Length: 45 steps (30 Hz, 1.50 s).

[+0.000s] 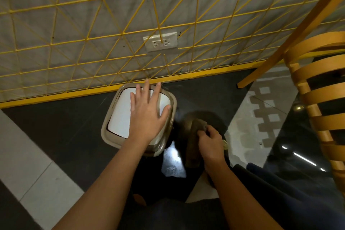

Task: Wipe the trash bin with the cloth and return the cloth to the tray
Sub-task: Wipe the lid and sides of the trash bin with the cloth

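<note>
A small trash bin (119,115) with a beige rim and a white swing lid stands on the dark floor by the wall. My left hand (147,114) lies flat on its lid with the fingers spread. My right hand (211,144) is closed on a dark brown cloth (195,142), which hangs just right of the bin over a round dark tray (218,121) on the floor. Most of the tray is in shadow behind the cloth and hand.
A yellow wire grid (130,24) covers the grey wall behind the bin, with a white socket (161,41) in it. A wooden slatted chair (315,99) stands at the right. My dark-clothed knees fill the lower frame.
</note>
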Tool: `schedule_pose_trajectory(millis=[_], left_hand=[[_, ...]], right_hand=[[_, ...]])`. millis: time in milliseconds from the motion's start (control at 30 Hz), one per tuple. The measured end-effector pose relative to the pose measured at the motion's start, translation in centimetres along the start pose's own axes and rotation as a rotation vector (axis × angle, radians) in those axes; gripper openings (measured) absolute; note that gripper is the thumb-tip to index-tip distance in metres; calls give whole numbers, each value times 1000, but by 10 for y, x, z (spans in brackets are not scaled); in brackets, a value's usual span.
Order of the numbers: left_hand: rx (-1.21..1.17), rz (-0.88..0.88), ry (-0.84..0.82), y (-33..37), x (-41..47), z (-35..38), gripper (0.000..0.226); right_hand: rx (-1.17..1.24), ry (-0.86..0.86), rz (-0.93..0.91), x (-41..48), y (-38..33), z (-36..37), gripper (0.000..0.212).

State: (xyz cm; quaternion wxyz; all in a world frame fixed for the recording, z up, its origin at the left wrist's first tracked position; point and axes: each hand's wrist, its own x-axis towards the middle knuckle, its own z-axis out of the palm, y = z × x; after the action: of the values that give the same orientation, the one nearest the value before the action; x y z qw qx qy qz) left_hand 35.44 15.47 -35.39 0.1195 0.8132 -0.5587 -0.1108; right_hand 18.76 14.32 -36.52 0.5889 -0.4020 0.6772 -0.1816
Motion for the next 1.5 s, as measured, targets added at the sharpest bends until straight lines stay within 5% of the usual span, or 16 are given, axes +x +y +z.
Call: schedule_pose_trajectory(millis=[167,433,633,867,1233,1500], left_hand=[[104,-10,-64,4,6,7,52],[-11,182,-192,-6,-9,-6,56],[-87,251,-161,-2,-28,-6,45],[46,36,-153,-2,-33,5,87],[55,48,-128,-3,-32,10,85],[-98,113,-191,-18,-16,-7,89]], right_hand=[[480,-101,235,5,-11,-8,22],[709,-69,332,6,4,3,27],[584,-165,328,-9,19,23,18],[486,-154,239,-21,21,32,16],[-283,-79,-125,10,-12,23,22],[-320,-194,-80,7,-13,27,24]])
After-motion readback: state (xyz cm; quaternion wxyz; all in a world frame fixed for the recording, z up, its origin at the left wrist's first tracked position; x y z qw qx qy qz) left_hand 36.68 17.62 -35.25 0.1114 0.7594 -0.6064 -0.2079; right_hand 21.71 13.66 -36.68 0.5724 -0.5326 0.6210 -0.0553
